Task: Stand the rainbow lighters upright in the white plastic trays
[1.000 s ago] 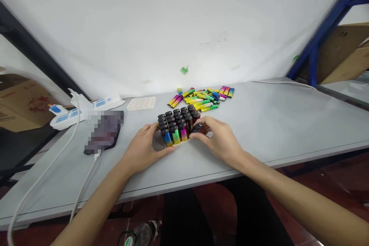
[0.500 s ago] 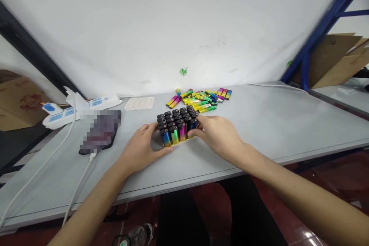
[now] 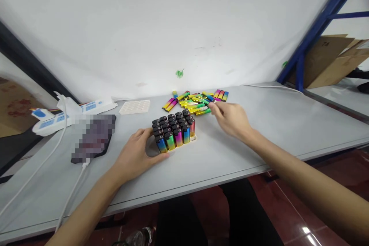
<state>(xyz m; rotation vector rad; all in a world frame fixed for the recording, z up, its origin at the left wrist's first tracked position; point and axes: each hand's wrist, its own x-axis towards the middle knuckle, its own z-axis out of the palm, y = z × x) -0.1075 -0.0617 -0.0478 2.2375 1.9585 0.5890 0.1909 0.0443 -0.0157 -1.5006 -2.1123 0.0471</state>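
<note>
Rows of upright lighters with black tops [image 3: 178, 137] stand packed in a white tray [image 3: 193, 138], whose right end shows an unfilled strip. My left hand [image 3: 137, 153] rests against the left side of this block, thumb stretched along the front and fingers behind, spread around it. Behind the block lies a loose pile of shiny multicoloured lighters [image 3: 196, 103]. My right hand [image 3: 230, 117] is at the right edge of that pile, its fingers pinched at the end of a lighter; what is between the fingertips is hard to see.
A second white tray [image 3: 135, 107] with round hollows lies at the back left. Further left are a power strip [image 3: 86, 108] and a phone [image 3: 96, 136] with a white cable. Cardboard boxes [image 3: 328, 59] stand at the far right beyond a blue frame.
My right hand has left the right side of the upright block and moved back and right to the loose pile. My left hand stays at the block; the view has shifted slightly.
</note>
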